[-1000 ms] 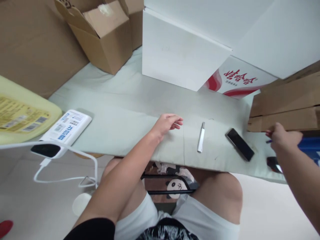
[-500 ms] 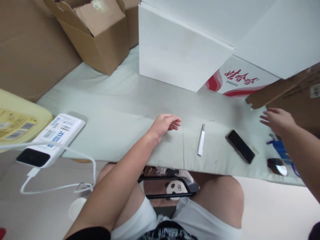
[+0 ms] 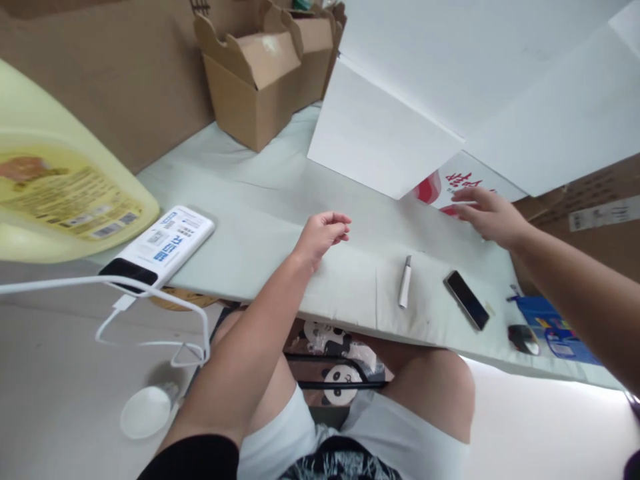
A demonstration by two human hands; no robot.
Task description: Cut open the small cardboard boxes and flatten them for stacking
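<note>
- Both left hand (image 3: 323,239) and right hand (image 3: 494,217) are empty, fingers parted.
- At two o'clock, the white, red-printed cardboard box (image 3: 464,176), probably light, stiff, is best gripped by edges.

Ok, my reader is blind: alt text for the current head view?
A person's curled left hand and open right hand are over pale green cloth, the right near a red-printed white panel; a slim white tool and a phone lie nearby.
</note>
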